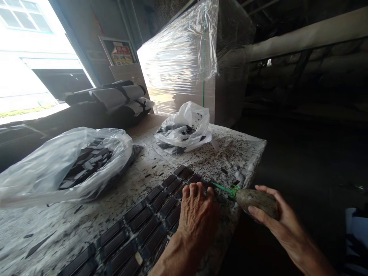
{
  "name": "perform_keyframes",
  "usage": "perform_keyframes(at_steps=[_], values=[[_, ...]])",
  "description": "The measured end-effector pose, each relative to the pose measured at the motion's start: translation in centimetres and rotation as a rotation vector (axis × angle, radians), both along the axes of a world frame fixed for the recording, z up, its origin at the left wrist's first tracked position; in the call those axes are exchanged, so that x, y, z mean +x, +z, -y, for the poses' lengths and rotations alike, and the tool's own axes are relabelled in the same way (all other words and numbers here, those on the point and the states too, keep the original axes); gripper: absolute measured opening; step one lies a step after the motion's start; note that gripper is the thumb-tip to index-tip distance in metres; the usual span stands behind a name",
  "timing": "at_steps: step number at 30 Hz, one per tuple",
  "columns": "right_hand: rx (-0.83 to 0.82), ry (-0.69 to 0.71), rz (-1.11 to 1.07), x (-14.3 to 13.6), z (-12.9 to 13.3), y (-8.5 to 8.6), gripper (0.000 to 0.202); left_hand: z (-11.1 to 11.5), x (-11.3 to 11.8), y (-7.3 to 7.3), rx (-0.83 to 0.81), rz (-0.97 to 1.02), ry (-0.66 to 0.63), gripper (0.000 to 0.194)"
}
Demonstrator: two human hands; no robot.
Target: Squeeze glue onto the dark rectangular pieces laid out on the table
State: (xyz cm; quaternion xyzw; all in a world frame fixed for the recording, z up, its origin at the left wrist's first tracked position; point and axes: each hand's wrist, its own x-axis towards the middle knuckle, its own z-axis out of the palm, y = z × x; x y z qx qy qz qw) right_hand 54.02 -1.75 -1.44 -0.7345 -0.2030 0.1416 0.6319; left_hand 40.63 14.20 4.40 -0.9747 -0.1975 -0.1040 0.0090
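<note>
My left hand (198, 214) lies palm down on rows of small dark rectangular pieces (140, 226) laid out along the near edge of a speckled worktable (186, 161). My right hand (273, 214) grips a grimy squeeze bottle (257, 201) held on its side. Its green nozzle (225, 189) points left, its tip close to my left fingers and the far end of the rows.
A large clear plastic bag (57, 165) of dark pieces lies at the left of the table. A smaller white bag (184, 128) sits at the back. Behind them are rolled sheets (115, 96) and a shrink-wrapped pallet (184, 57). The table's right edge drops to dark floor.
</note>
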Motion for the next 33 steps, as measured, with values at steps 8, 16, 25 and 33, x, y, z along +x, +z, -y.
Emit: perform_keyframes(at_steps=[8,16,25,33], values=[[-0.019,0.028,0.040,0.5,-0.1,1.1,0.055,0.3,-0.5,1.4,-0.003,0.021,-0.005,0.022],[0.134,0.077,-0.284,-1.0,-0.7,2.9,0.061,0.0,-0.4,0.4,-0.009,0.004,0.006,0.022],[0.412,0.010,-0.676,-2.3,-0.4,4.6,0.035,0.0,-0.6,0.2,-0.027,0.041,-0.003,0.019],[0.456,0.003,-0.795,-1.7,3.8,1.1,0.041,0.9,-1.4,0.9,0.038,0.119,-0.058,0.013]])
